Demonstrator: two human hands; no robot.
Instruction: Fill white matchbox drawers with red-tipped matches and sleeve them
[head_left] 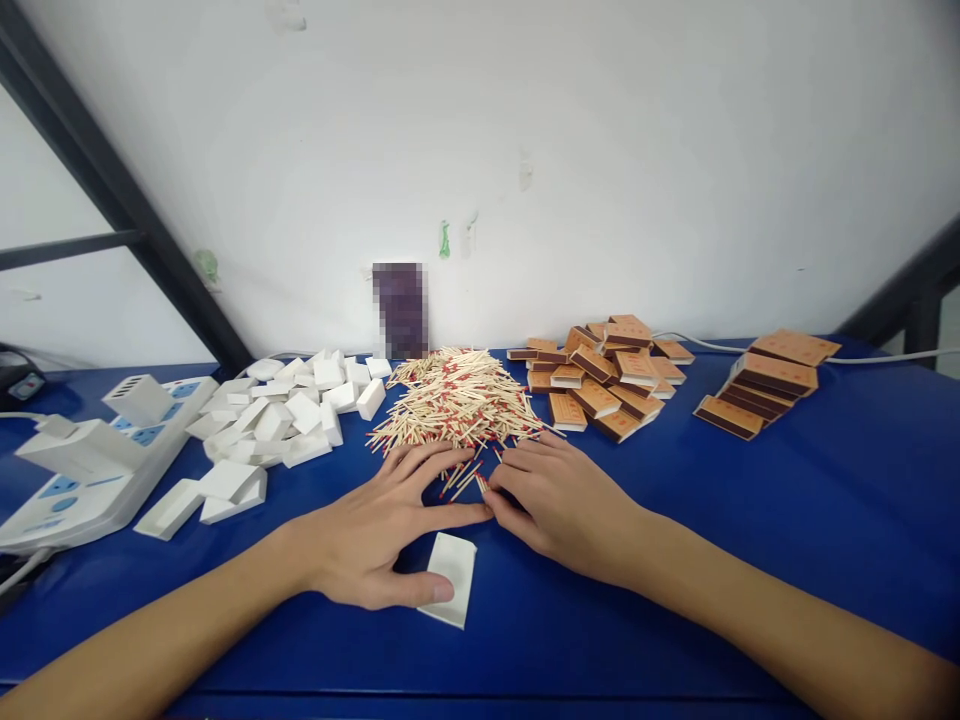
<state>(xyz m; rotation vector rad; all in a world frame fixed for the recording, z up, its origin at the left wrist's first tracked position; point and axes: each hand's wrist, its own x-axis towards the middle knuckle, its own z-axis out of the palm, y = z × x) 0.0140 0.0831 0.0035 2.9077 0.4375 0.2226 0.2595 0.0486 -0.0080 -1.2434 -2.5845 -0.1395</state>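
Observation:
My left hand [382, 530] lies with its fingers spread, the thumb resting on a white inner matchbox tray [457, 558]. Its index fingertip reaches the fingertips of my right hand [551, 500]. That right hand is curled, its fingers closed on a few matches [481, 483] whose ends show at the fingertips; how many is hidden. Several loose matches [459, 478] lie between both hands. Just beyond is a large heap of red-tipped matches [465, 395], touched or nearly touched by fingers of both hands.
White trays [281, 410] are piled at the left, beside a power strip [97, 470] with plugs. Orange-brown matchboxes [607, 370] lie heaped at the right, with a leaning stack of matchboxes [772, 375] farther right. A blurred dark purple rectangle [401, 310] stands against the wall.

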